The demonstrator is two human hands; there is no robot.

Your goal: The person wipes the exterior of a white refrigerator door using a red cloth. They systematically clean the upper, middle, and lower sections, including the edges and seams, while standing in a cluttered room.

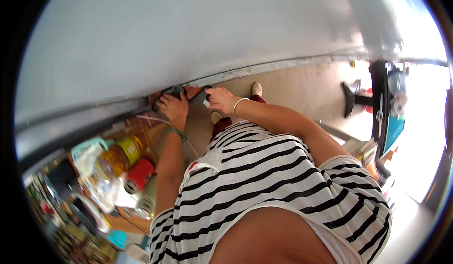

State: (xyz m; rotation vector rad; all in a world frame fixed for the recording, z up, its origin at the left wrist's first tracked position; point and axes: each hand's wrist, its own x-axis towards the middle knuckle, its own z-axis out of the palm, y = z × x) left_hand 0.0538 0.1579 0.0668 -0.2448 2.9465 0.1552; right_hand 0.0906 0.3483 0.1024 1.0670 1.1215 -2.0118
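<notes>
Low in front of me, against a large pale grey panel (198,30), is a dark grey item with black edging (176,90); its kind is unclear. My left hand (173,106) lies over it, fingers curled onto its near side. To its right, my right hand (220,99) pinches the black-edged end of a grey flap or strap (201,94). A small white piece (206,103) shows under the right fingers. Behind the dark item I see a reddish-brown surface (192,92). The fingertips and the item's far side are partly hidden.
At my left, a wooden table (147,140) holds a bottle of yellow oil (118,157), a red canister (139,175), a greenish jar (148,196) and a turquoise basket (79,150). My shoes stand on the beige floor (293,90). A dark stand base (350,97) is to the right.
</notes>
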